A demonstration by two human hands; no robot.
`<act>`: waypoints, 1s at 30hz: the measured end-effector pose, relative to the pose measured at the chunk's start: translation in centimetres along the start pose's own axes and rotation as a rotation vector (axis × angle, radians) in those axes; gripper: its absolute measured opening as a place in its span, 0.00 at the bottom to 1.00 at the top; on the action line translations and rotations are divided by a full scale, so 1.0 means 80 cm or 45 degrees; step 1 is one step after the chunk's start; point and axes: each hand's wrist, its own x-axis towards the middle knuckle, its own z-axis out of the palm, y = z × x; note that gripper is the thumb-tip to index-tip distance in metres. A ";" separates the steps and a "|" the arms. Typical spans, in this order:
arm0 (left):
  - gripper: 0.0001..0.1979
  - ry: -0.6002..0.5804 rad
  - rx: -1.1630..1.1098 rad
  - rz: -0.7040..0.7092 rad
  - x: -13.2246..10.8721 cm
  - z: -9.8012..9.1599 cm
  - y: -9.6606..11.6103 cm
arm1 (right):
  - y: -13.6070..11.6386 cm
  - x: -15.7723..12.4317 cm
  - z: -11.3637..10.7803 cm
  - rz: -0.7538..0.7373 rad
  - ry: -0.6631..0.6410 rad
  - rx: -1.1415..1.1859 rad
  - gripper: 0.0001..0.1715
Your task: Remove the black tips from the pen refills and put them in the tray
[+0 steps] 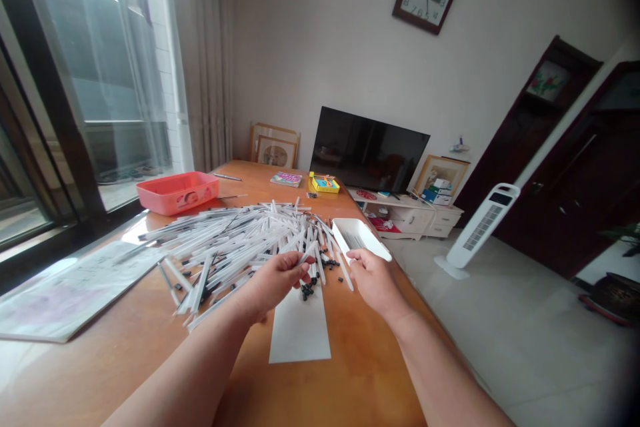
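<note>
My left hand (284, 275) is closed in a pinch on a whitish translucent pen barrel (308, 253), over the near edge of a big heap of similar pen parts (240, 233). To the right, my right hand (371, 275) has its fingers bent together in front of a white tray (385, 251). What those fingers hold, if anything, I cannot make out. Inside the tray lie thin greyish sticks (356, 240). Small black caps (308, 291) are scattered between my hands, some at the top of a white sheet of paper (300, 333). One pale barrel (346, 272) lies beside my right fingertips.
A red plastic box (177, 192) stands at the heap's far left, and a large booklet (75, 290) lies at the left. Farther back are a yellow box (324, 183) and a colourful booklet (286, 179). The wooden table's (373, 360) right edge runs past my right arm.
</note>
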 end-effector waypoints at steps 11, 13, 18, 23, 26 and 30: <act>0.27 0.165 -0.397 -0.010 0.004 -0.004 0.001 | 0.020 0.005 0.020 -0.127 -0.217 -0.802 0.13; 0.27 0.177 -0.487 -0.049 0.004 -0.005 0.003 | 0.016 0.007 0.025 -0.135 -0.219 -0.903 0.14; 0.24 0.178 -0.673 -0.155 0.007 -0.007 0.003 | 0.015 0.009 0.033 -0.203 -0.192 -0.953 0.09; 0.21 0.121 -0.763 -0.152 0.008 -0.009 -0.001 | 0.001 0.021 0.024 -0.147 -0.148 -0.463 0.04; 0.21 0.068 -0.805 -0.139 0.008 -0.010 -0.004 | -0.026 0.029 0.011 -0.001 -0.198 0.042 0.02; 0.18 -0.007 -0.819 -0.117 0.006 -0.010 -0.005 | -0.053 0.035 0.003 0.077 -0.252 0.604 0.09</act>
